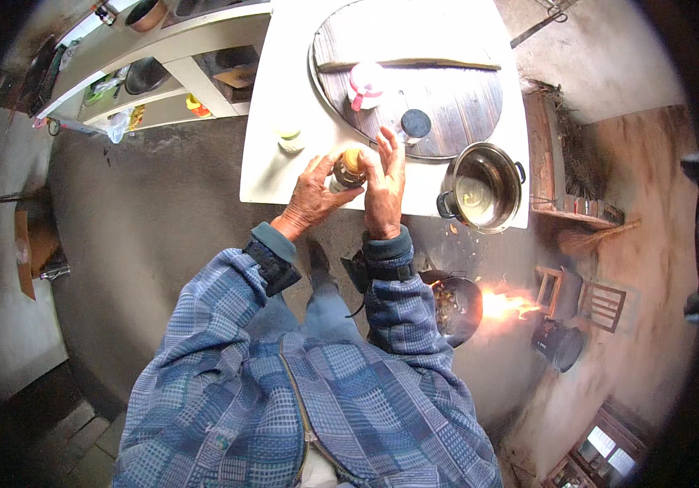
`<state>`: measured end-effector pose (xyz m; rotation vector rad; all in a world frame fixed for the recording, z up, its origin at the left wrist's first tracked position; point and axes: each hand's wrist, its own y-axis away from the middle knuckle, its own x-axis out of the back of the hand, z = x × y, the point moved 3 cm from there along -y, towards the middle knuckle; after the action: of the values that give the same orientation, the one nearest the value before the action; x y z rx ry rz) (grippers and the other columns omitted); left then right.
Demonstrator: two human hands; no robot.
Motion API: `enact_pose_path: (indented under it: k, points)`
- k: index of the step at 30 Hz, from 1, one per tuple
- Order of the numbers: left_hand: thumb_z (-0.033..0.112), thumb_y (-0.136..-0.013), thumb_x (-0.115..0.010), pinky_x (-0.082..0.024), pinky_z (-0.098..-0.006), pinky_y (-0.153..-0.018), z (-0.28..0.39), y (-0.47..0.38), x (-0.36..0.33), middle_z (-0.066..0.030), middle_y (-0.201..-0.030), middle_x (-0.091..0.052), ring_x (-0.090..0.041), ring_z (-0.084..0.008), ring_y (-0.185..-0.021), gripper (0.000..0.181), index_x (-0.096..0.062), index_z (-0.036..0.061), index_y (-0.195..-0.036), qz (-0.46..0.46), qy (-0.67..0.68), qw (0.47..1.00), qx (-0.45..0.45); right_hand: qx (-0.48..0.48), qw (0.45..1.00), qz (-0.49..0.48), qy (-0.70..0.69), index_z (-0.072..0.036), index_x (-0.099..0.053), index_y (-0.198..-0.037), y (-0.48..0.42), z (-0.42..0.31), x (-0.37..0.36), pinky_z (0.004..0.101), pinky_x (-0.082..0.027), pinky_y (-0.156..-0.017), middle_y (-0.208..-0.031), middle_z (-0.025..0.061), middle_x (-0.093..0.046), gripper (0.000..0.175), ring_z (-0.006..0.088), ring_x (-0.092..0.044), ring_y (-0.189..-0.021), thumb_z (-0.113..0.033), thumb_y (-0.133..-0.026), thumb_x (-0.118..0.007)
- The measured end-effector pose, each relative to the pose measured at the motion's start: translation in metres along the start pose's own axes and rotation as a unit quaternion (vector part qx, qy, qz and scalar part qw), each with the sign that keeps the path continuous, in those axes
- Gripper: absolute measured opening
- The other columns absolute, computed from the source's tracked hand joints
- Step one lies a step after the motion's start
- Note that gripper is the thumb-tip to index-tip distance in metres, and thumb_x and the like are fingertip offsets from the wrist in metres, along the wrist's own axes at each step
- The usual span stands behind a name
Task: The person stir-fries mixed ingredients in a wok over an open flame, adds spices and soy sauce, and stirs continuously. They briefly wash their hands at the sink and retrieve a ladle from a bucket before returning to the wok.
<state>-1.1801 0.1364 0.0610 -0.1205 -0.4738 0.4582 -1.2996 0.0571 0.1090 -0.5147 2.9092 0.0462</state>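
A small dark glass jar with a yellow lid (349,169) is held above the near edge of a white worktop (264,177). Around its left side and base curls my left hand (315,196). My right hand (385,186) touches the lid from the right with thumb and bent fingers, other fingers raised. Just beyond the right fingertips stands a dark-lidded clear jar (415,125). Behind it, on a round wooden lid (459,110), sits a white container with a pink handle (366,88). A pale green-lidded jar (290,139) stands to the left.
A steel pot with two handles (486,189) stands at the worktop's right corner. Below it, a wok holding food (456,311) sits beside bright flames (508,305). Shelves with a dark pan (145,76) are at the upper left. A broom (599,236) lies at the right.
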Motion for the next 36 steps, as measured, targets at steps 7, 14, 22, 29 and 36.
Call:
enact_pose_path:
  k: [7, 14, 22, 29, 36]
  points:
    - [0.03, -0.078, -0.093, -0.058, -0.0423, -0.094, -0.001, -0.003, 0.004, -0.0151, -0.117, -0.066, -0.067, -0.0305, -0.107, 0.074, -0.06, 0.0056, -0.139, 0.004, 0.001, 0.999, -0.033, 0.002, 0.997, 0.007, -0.075, 0.003, -0.043, -0.154, 0.003, -0.004, -0.011, 0.0414, -0.032, -0.124, -0.156, 0.0206, -0.047, 0.059, 0.0311, -0.044, -0.147, -0.005, -0.097, -0.059]
    - [0.032, -0.077, -0.093, -0.054, -0.0469, -0.101, 0.005, -0.003, 0.009, -0.0162, -0.124, -0.066, -0.064, -0.0369, -0.116, 0.077, -0.058, 0.0095, -0.142, -0.015, 0.008, 1.0, -0.012, -0.033, 0.997, 0.023, -0.065, -0.002, -0.048, -0.151, -0.001, -0.009, -0.014, 0.0408, -0.041, -0.116, -0.151, 0.0222, -0.051, 0.058, 0.0287, -0.052, -0.134, -0.012, -0.094, -0.057]
    - [0.03, -0.08, -0.09, -0.052, -0.048, -0.104, 0.005, -0.003, 0.013, -0.0182, -0.128, -0.065, -0.062, -0.0392, -0.12, 0.079, -0.053, 0.0079, -0.146, -0.026, -0.011, 0.998, -0.055, -0.039, 0.998, 0.0, -0.05, 0.0, -0.049, -0.147, -0.005, -0.009, -0.001, 0.0389, -0.039, -0.117, -0.148, 0.02, -0.053, 0.054, 0.0281, -0.051, -0.137, -0.02, -0.098, -0.061]
    - [0.049, -0.082, -0.085, -0.045, -0.0512, -0.112, -0.007, -0.002, 0.006, -0.0247, -0.14, -0.056, -0.052, -0.0433, -0.13, 0.089, -0.049, -0.0001, -0.147, -0.07, -0.036, 0.997, -0.015, 0.313, 0.906, 0.133, 0.254, 0.004, -0.056, -0.138, 0.039, -0.076, -0.011, 0.0438, -0.041, -0.116, -0.135, 0.0193, -0.063, 0.04, 0.0298, -0.058, -0.129, -0.01, -0.101, -0.066]
    - [0.027, -0.088, -0.078, -0.053, -0.0518, -0.103, -0.041, 0.085, 0.081, -0.0287, -0.134, -0.061, -0.062, -0.0438, -0.12, 0.072, -0.048, -0.0089, -0.144, -0.099, -0.017, 0.995, -0.012, -0.034, 0.972, -0.219, 0.073, 0.006, -0.062, -0.12, 0.134, -0.073, -0.11, 0.0351, -0.055, -0.076, -0.097, 0.0116, -0.07, 0.02, 0.0195, -0.066, -0.082, -0.006, -0.103, -0.062]
